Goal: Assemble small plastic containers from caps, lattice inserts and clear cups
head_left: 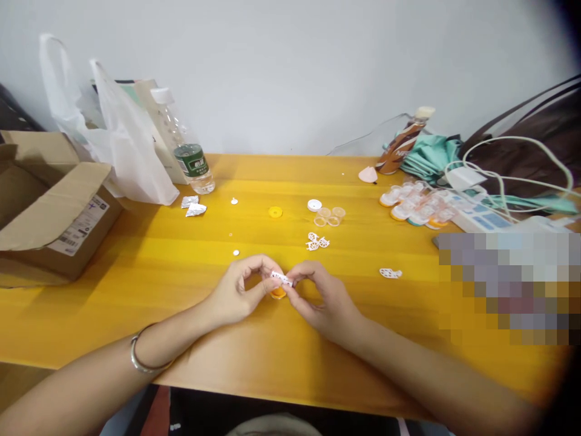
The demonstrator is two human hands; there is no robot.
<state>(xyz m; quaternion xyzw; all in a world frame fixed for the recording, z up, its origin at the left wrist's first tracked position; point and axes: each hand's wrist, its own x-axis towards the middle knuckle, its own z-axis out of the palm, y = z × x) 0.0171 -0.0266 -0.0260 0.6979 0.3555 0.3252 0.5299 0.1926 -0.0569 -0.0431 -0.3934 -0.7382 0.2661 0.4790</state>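
My left hand (242, 289) and my right hand (320, 297) meet over the middle of the yellow table (136, 266). Both pinch a small white cut-out piece (281, 278) between their fingertips. Just under it, by my left thumb, sits a small orange round part (278, 293). A metal bangle (144, 357) circles my left wrist. A little beyond my hands lie more white cut-out pieces (318, 242), clear little rings (330, 216), a white disc (314, 204) and a yellow disc (275, 212).
An open cardboard box (49, 206) stands at the left, with white plastic bags (122, 145) and a water bottle (188, 151) behind it. At the right are several orange-and-white assembled parts (415, 206), a power strip (481, 215), cables and a dark bag (531, 133).
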